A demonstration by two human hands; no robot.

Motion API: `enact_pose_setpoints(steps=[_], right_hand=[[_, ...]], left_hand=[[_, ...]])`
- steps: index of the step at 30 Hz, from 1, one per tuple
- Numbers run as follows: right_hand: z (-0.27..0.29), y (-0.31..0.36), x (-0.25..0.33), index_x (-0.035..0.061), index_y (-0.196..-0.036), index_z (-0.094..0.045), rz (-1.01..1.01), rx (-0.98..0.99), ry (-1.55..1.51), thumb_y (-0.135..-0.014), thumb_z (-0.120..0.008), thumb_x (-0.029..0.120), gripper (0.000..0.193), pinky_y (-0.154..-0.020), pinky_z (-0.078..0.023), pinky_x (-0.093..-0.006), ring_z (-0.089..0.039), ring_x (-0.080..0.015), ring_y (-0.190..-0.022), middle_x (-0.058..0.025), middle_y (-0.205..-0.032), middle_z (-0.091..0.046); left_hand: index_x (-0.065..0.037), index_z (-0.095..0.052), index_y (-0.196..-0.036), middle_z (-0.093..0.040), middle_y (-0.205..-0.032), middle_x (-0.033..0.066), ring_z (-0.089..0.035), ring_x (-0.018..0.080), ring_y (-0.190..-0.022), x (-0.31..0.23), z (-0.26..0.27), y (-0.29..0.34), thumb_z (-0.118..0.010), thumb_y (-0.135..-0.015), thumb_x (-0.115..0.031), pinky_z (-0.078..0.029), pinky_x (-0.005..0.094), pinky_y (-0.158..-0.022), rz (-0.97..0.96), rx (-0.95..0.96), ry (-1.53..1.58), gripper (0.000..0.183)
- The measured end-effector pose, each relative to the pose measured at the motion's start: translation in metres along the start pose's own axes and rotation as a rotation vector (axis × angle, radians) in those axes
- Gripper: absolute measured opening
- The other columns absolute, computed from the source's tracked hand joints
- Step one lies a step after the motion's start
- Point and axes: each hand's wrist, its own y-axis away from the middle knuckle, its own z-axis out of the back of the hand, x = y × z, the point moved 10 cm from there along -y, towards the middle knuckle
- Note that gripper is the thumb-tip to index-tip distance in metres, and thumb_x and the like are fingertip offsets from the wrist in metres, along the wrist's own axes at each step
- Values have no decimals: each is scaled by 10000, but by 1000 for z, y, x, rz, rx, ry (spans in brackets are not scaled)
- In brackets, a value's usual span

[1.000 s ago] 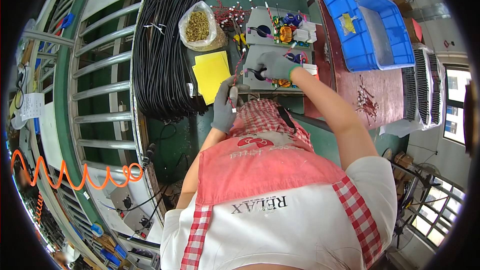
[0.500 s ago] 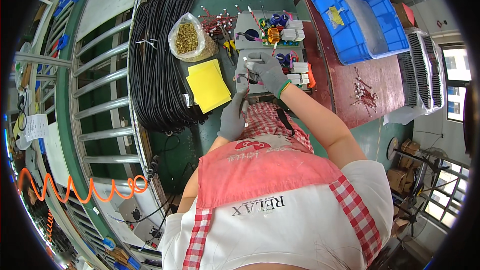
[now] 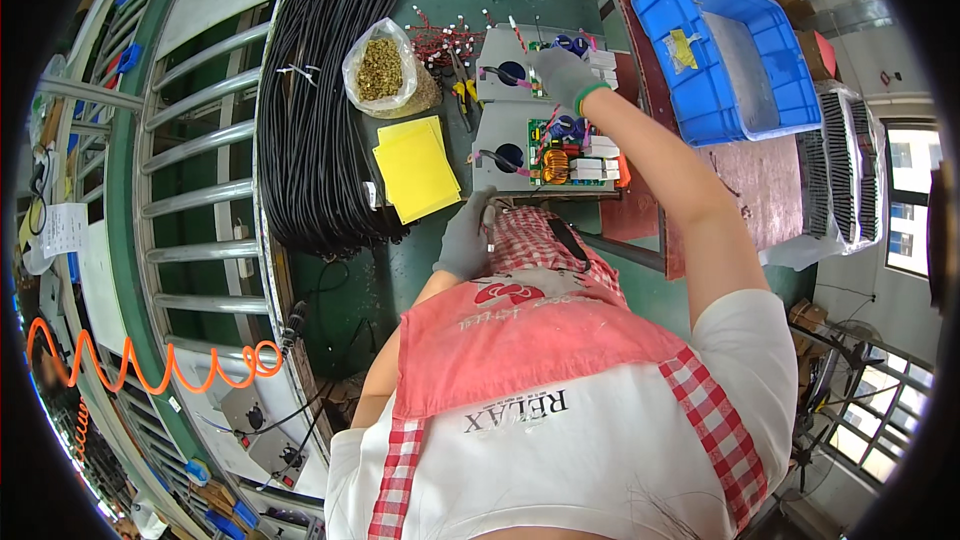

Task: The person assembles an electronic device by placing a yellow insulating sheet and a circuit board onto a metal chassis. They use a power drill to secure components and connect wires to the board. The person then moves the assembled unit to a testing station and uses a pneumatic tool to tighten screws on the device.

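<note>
My left hand (image 3: 465, 238), in a grey glove, is closed at the table's near edge, with a small whitish bit showing at its fingers; I cannot make out what it holds. My right hand (image 3: 563, 77), also gloved, reaches over the far circuit board (image 3: 601, 64) and covers much of it. Its fingertips are hidden. Nearer me lies a second circuit board (image 3: 555, 166) with a copper coil, blue capacitors and white blocks. Both boards sit on grey metal plates (image 3: 497, 123) with dark round openings. A red-and-white wire (image 3: 517, 32) stands up by the far board.
Left of the plates lie yellow sheets (image 3: 417, 170), pliers (image 3: 464, 90), a bag of brass-coloured pieces (image 3: 381, 70) and red wires with white connectors (image 3: 445, 43). A thick bundle of black cables (image 3: 320, 130) lies farther left. A blue crate (image 3: 735, 65) stands at right.
My right hand has moved away from the near plate to the far board, uncovering the near board's coil. My left hand stays near the table edge.
</note>
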Motion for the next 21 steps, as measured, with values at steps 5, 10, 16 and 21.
enact_pose_setpoints(steps=[5, 10, 16, 21], right_hand=[[-54, -28, -6, 9, -950, -671, 107, 337, 221, -800, -588, 91, 190, -755, -531, -397, -659, -314, -902, -178, -970, -668], [-56, -33, 0, 17, -967, -676, 94, 371, 247, -796, -604, 110, 207, -732, -538, -414, -664, -316, -898, -177, -963, -674], [-56, -35, -4, 14, -959, -678, 61, 385, 245, -797, -601, 112, 204, -730, -538, -410, -667, -313, -887, -177, -953, -676], [-58, -35, -3, 15, -962, -680, 109, 400, 248, -805, -584, 107, 205, -723, -536, -413, -668, -312, -881, -171, -946, -678]], left_hand=[[-79, -530, -1175, -645, -978, 169, -621, 324, -929, 13, -5, -5, -417, -968, -202, -475, 371, -797, 35, 6, 34, 266], [-64, -565, -1109, -646, -880, 127, -619, 237, -761, 12, -3, -4, -427, -966, -183, -475, 324, -685, 110, 6, 125, 231], [-44, -566, -1063, -638, -849, 110, -602, 214, -723, 12, 4, -12, -431, -966, -179, -467, 311, -665, 36, -69, 100, 215], [-43, -567, -1069, -637, -857, 115, -613, 245, -768, 15, 3, -17, -429, -966, -193, -473, 330, -713, 20, -76, 105, 228]])
